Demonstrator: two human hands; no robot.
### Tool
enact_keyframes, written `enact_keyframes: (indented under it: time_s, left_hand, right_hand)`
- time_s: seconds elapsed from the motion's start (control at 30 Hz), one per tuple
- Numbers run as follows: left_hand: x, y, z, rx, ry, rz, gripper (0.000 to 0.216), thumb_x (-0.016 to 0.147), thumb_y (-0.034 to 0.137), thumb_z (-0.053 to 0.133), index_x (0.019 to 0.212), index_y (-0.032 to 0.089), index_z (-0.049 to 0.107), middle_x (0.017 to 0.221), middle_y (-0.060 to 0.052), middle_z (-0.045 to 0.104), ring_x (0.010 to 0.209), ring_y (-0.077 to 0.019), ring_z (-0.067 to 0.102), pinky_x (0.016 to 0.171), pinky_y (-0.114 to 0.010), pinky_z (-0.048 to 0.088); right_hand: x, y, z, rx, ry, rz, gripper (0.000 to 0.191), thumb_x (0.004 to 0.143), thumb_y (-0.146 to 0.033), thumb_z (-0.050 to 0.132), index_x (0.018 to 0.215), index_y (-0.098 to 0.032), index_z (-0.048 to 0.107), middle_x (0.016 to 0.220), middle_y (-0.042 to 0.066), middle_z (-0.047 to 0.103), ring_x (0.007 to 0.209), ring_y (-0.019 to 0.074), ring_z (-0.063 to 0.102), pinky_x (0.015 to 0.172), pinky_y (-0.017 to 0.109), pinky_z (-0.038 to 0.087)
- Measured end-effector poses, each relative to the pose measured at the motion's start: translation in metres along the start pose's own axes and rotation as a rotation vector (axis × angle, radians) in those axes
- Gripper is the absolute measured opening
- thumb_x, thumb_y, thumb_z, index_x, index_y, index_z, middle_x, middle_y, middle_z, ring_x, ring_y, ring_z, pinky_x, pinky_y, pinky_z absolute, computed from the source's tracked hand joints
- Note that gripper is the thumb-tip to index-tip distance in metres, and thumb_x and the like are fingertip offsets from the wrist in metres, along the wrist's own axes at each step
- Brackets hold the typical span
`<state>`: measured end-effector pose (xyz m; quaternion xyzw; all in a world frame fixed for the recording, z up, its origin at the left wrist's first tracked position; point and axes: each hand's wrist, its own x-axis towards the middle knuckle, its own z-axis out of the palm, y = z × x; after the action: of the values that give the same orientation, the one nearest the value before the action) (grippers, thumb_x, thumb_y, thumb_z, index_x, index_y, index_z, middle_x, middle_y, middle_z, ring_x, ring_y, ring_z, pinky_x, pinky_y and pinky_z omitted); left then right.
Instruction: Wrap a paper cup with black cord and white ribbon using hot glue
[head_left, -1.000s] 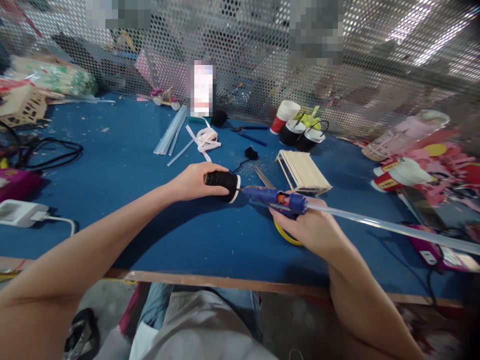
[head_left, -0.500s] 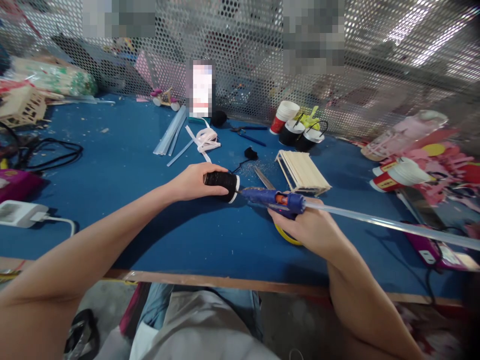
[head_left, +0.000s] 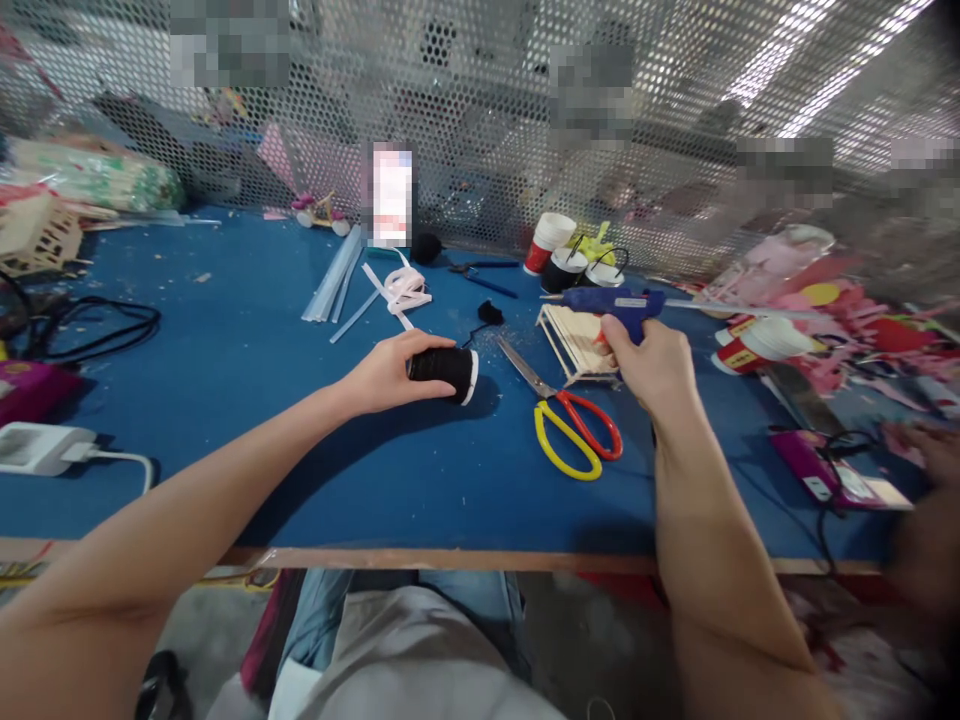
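My left hand (head_left: 390, 375) is wrapped around a paper cup covered in black yarn (head_left: 442, 374), tipped on its side with its white end facing right. A blue hot glue gun (head_left: 619, 302) is in my right hand (head_left: 660, 365), its nozzle pointing left and a long clear glue stick (head_left: 739, 308) sticking out of its back. Below the gun stands a small rack of wooden sticks (head_left: 577, 340), partly hidden by the gun and hand. Scissors (head_left: 551, 392) with one red and one yellow handle lie open between the cup and my right arm.
Behind are white ribbon (head_left: 405, 290), glue sticks (head_left: 334, 275), pliers (head_left: 487, 275), a lit phone (head_left: 391, 195) and paper cups (head_left: 551, 238). A purple box (head_left: 817, 465) and another person's blurred hand (head_left: 926, 450) are at right. Left sits a white charger (head_left: 41, 450). Perforated metal mesh (head_left: 480, 130) borders the table.
My right hand has lifted the glue gun away from the cup's white end, up and to the right, uncovering the scissors. My left hand keeps the cup. Another person's hand has appeared at right.
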<state>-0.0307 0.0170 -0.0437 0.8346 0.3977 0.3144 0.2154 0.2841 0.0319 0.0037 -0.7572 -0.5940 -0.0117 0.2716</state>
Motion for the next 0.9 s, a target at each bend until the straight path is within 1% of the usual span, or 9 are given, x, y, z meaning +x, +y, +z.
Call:
enact_keyframes:
  time_s: [0.27,0.4,0.47,0.53,0.6,0.67,0.77,0.83,0.9]
  left_hand:
    - [-0.001,0.003,0.001,-0.005,-0.001,0.012,0.054,0.073,0.047,0.065,0.119,0.019,0.055,0.110,-0.009,0.059,0.102,-0.0211,0.056,0.091,-0.036,0.045]
    - [-0.001,0.003,0.002,0.000,-0.013,0.028,0.055,0.073,0.048,0.065,0.119,0.021,0.055,0.113,-0.009,0.058,0.104,-0.0221,0.056,0.093,-0.038,0.044]
    - [-0.002,0.003,0.003,-0.005,-0.008,0.057,0.055,0.073,0.048,0.065,0.120,0.021,0.054,0.112,-0.009,0.058,0.104,-0.0225,0.056,0.093,-0.039,0.044]
    - [-0.002,0.003,0.004,-0.020,-0.005,0.115,0.055,0.074,0.047,0.066,0.121,0.021,0.053,0.113,-0.010,0.056,0.104,-0.0226,0.056,0.093,-0.039,0.044]
    - [-0.002,0.005,0.005,-0.030,-0.003,0.195,0.055,0.075,0.043,0.066,0.123,0.021,0.051,0.116,-0.011,0.053,0.108,-0.0228,0.053,0.096,-0.039,0.043]
    - [-0.003,0.008,0.006,-0.018,-0.007,0.273,0.056,0.075,0.041,0.067,0.125,0.021,0.050,0.118,-0.012,0.049,0.112,-0.0236,0.049,0.099,-0.041,0.041]
    - [-0.004,0.014,0.009,0.016,-0.034,0.347,0.057,0.076,0.042,0.066,0.127,0.024,0.048,0.118,-0.012,0.046,0.114,-0.0253,0.046,0.098,-0.044,0.041]
    - [-0.005,0.017,0.010,0.038,-0.068,0.365,0.056,0.077,0.042,0.065,0.127,0.025,0.047,0.117,-0.012,0.045,0.114,-0.0260,0.045,0.097,-0.045,0.041]
    - [-0.006,0.018,0.011,0.064,-0.085,0.375,0.054,0.077,0.042,0.064,0.127,0.025,0.048,0.118,-0.013,0.045,0.115,-0.0271,0.045,0.097,-0.046,0.041]
  right_hand:
    - [0.020,0.015,0.023,-0.211,-0.073,0.064,0.047,0.077,-0.056,0.046,0.078,-0.014,0.069,0.079,0.017,0.068,0.080,0.0310,0.063,0.065,0.037,0.042]
    - [0.017,0.016,0.027,-0.235,-0.040,0.082,0.046,0.077,-0.049,0.051,0.095,-0.011,0.069,0.095,0.021,0.066,0.091,0.0322,0.060,0.073,0.039,0.043]
    - [0.010,0.008,0.022,-0.234,0.054,0.025,0.043,0.078,-0.042,0.053,0.102,-0.010,0.067,0.105,0.022,0.062,0.102,0.0332,0.055,0.081,0.042,0.041]
    - [-0.003,-0.006,0.015,-0.150,0.112,-0.131,0.037,0.082,-0.040,0.051,0.098,-0.011,0.068,0.104,0.020,0.063,0.104,0.0312,0.054,0.086,0.042,0.039]
    - [-0.019,-0.025,0.008,0.077,-0.050,-0.296,0.040,0.086,-0.045,0.045,0.088,-0.014,0.071,0.095,0.014,0.067,0.092,0.0255,0.060,0.082,0.038,0.042]
    - [-0.036,-0.045,0.006,0.304,-0.351,-0.377,0.048,0.088,-0.051,0.038,0.087,-0.017,0.071,0.096,0.011,0.068,0.090,0.0225,0.062,0.081,0.035,0.044]
    - [-0.052,-0.068,0.012,0.541,-0.706,-0.330,0.057,0.085,-0.063,0.033,0.085,-0.021,0.072,0.092,0.007,0.070,0.092,0.0221,0.062,0.085,0.036,0.043]
    - [-0.056,-0.075,0.022,0.674,-0.825,-0.283,0.060,0.084,-0.066,0.031,0.083,-0.022,0.072,0.091,0.006,0.071,0.093,0.0221,0.061,0.086,0.037,0.043]
    - [-0.056,-0.078,0.032,0.794,-0.838,-0.269,0.052,0.083,-0.063,0.040,0.083,-0.021,0.072,0.091,0.005,0.070,0.093,0.0207,0.061,0.084,0.035,0.045]
